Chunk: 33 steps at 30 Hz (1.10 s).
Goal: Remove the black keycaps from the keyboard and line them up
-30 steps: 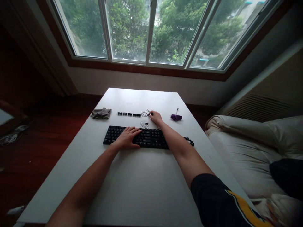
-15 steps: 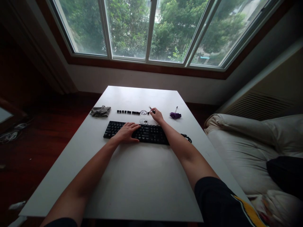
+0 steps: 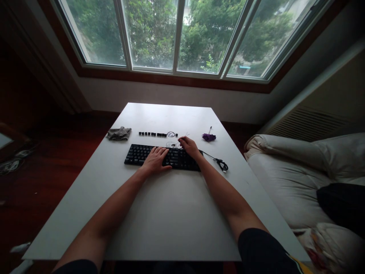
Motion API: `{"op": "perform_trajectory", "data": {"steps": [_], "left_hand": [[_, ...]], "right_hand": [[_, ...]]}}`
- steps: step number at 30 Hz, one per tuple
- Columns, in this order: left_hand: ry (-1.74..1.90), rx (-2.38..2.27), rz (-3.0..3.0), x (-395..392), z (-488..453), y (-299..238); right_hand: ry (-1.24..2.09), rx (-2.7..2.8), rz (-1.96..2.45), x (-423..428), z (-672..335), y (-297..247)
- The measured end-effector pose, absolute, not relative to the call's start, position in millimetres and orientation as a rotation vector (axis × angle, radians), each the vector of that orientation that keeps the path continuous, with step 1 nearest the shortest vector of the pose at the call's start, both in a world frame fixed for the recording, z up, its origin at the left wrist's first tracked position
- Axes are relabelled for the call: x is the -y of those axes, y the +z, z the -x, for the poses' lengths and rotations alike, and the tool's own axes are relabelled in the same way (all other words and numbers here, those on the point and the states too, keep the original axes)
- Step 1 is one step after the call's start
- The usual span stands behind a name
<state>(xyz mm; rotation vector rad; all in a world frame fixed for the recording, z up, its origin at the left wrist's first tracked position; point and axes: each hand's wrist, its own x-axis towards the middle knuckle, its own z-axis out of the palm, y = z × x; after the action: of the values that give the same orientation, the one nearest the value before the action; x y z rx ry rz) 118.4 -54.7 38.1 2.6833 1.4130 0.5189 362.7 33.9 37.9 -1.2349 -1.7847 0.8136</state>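
Observation:
A black keyboard lies across the white table. My left hand rests flat on its middle keys, fingers spread. Above the keyboard's right part, my right hand is closed in a pinch on a thin wire keycap puller, whose wires show on both sides of the fingers. A row of black keycaps sits behind the keyboard. One single keycap stands to the right of a clear round dish. A second clear dish lies close behind the keyboard, near my right fingertips, with something dark in it.
A crumpled grey cloth lies at the table's left. At the right are a purple brush-like thing with a thin handle and a coiled black cable. A pale sofa stands beside the white table, facing a window.
My right hand has drawn back from the single keycap toward the keyboard, still holding the puller. My left hand stays on the keys. The view has shifted slightly.

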Motion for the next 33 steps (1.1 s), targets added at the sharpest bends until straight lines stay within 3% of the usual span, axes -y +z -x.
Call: {"op": "perform_trajectory", "data": {"steps": [22,33], "left_hand": [[0.538,-1.411,-2.718,82.1,-144.9,40.9],[0.627,-1.347,-2.748,78.9,-136.2,33.3]], "right_hand": [[0.661,1.960,1.263,-19.2,-359.7,34.0],[0.504,1.995,1.066,1.2,-358.9,27.9]]}}
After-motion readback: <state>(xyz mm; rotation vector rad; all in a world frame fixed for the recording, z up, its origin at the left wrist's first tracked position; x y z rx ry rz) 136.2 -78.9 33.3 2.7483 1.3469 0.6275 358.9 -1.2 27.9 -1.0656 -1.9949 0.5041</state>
